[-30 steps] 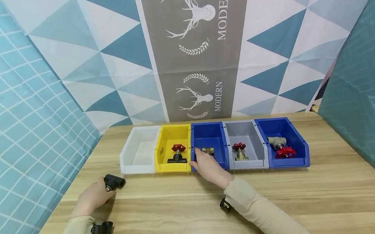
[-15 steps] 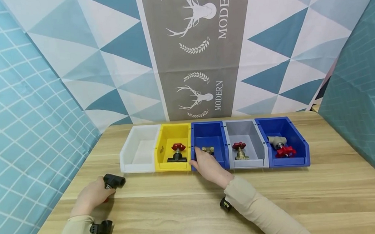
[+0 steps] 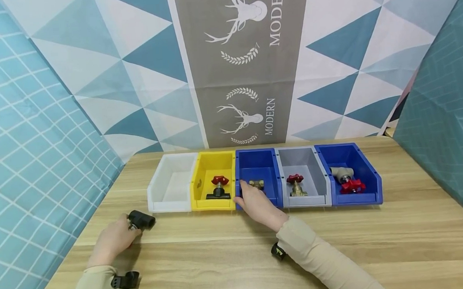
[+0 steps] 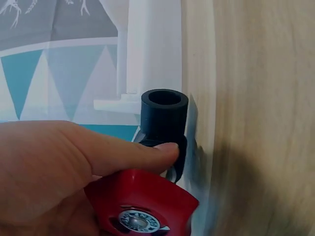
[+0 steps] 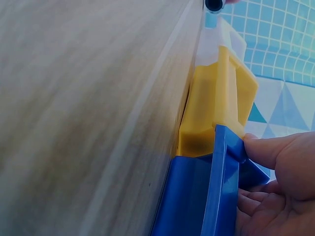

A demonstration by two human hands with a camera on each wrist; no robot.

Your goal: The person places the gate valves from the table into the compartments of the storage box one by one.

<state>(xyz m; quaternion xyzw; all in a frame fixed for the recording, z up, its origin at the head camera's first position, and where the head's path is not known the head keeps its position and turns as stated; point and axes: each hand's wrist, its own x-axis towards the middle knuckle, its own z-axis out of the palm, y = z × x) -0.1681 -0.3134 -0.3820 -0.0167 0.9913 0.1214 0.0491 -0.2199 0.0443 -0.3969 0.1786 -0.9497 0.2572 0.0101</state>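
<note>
My left hand (image 3: 114, 238) grips a black tee-bodied valve (image 3: 141, 220) over the table, left of the bins. In the left wrist view its red handwheel (image 4: 142, 206) lies under the hand, and the thumb (image 4: 165, 153) presses the neck below the open black pipe end (image 4: 165, 110). My right hand (image 3: 257, 205) reaches over the front of the middle blue bin (image 3: 256, 160); a brass valve (image 3: 256, 185) is partly hidden beside it. The right thumb (image 5: 261, 147) touches the bin's corner beside the yellow bin, while the other fingertips are hidden behind the blue wall.
Bins stand in a row: white (image 3: 174, 183), yellow (image 3: 212, 163) with a black red-wheeled valve (image 3: 218, 190), grey (image 3: 302, 162) with a brass red-wheeled valve (image 3: 297, 187), and right blue (image 3: 337, 155) with a beige red-wheeled valve (image 3: 347, 179). A patterned cloth (image 3: 247, 73) hangs behind.
The black valve in my left hand has turned and tilted slightly, and its red wheel has gone out of sight in the head view. My right hand has stayed in place.
</note>
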